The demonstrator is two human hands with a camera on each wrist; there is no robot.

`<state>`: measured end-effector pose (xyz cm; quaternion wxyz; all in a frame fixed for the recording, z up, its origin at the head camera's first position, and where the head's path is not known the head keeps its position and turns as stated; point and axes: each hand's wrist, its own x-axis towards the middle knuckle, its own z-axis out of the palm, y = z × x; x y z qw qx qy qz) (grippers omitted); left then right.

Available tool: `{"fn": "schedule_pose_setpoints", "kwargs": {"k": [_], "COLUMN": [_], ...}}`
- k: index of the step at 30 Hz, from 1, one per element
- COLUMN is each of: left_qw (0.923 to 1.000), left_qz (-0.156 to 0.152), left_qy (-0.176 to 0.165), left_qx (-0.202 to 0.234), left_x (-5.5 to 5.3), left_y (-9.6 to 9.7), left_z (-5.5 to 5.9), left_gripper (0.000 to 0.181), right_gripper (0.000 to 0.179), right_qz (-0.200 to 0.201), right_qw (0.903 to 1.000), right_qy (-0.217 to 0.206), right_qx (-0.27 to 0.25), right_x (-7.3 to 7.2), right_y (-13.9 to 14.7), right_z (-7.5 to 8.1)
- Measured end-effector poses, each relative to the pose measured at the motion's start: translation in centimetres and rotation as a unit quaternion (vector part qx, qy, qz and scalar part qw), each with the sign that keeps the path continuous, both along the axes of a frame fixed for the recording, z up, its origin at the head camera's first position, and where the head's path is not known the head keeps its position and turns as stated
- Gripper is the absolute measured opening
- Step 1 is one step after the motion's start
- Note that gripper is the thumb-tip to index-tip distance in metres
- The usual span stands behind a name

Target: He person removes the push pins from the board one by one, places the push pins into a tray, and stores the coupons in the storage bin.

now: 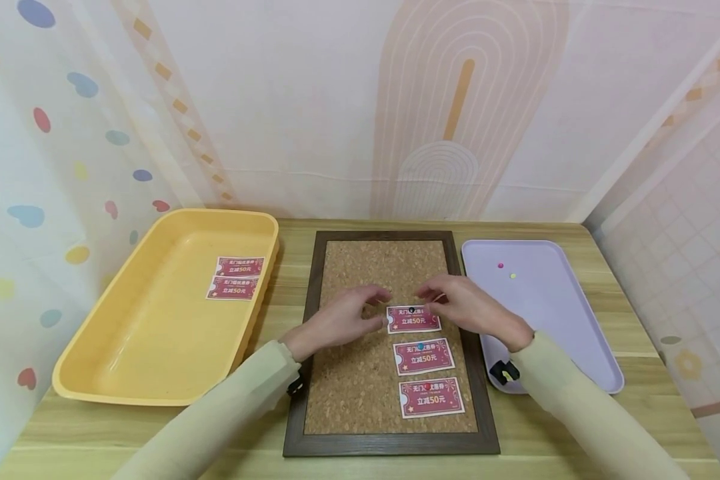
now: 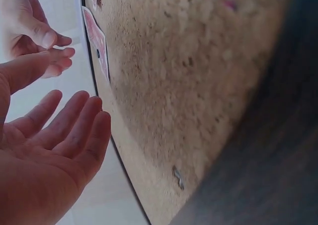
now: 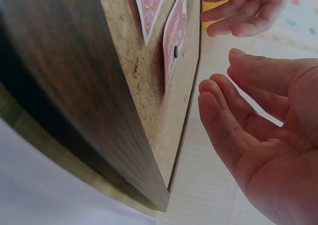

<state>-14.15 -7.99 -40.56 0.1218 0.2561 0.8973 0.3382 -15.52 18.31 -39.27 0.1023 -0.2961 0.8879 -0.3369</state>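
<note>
A framed cork board [image 1: 360, 267] lies on the table with three red coupons in a column on its right half. The top coupon [image 1: 413, 321] carries a black pushpin [image 1: 411, 309], the middle coupon [image 1: 423, 360] a blue one, and the lowest coupon [image 1: 432, 400] a red one. My left hand [image 1: 348, 317] hovers just left of the top coupon, its fingers loosely bent around nothing. At that coupon's upper right is my right hand [image 1: 465, 305], overlapping its corner in the head view; the right wrist view shows its fingers [image 3: 223, 120] relaxed, with nothing between them.
To the left stands a yellow bin [image 1: 156, 320] with two more red coupons [image 1: 234, 288] inside. A lilac tray [image 1: 552, 307] on the right holds a pink pushpin [image 1: 501, 265] and a yellow pushpin [image 1: 513, 275]. A patterned curtain [image 1: 312, 100] hangs behind the wooden table.
</note>
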Motion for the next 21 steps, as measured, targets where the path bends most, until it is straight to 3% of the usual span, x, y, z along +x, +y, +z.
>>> {"fn": "schedule_pose_setpoints", "kwargs": {"k": [7, 12, 21], "left_qw": [0.9996, 0.9993, 0.9979], "left_qz": [0.002, 0.004, -0.024], "left_qy": [-0.025, -0.02, -0.024], "left_qx": [-0.013, -0.032, -0.056], "left_x": [-0.7, -1.0, -1.6], "left_y": [0.6, 1.0, 1.3], "left_z": [-0.5, -0.6, -0.8], "left_gripper": [0.044, 0.042, 0.036], "right_gripper": [0.026, 0.023, 0.015], "right_qz": [0.02, 0.026, 0.022], "right_qw": [0.9995, 0.9989, 0.9978], "right_qy": [-0.023, -0.031, -0.034], "right_qx": [0.01, 0.025, 0.053], "right_x": [-0.5, -0.8, -1.5], "right_y": [-0.5, -1.1, -1.7], "right_z": [-0.4, -0.6, -1.1]}}
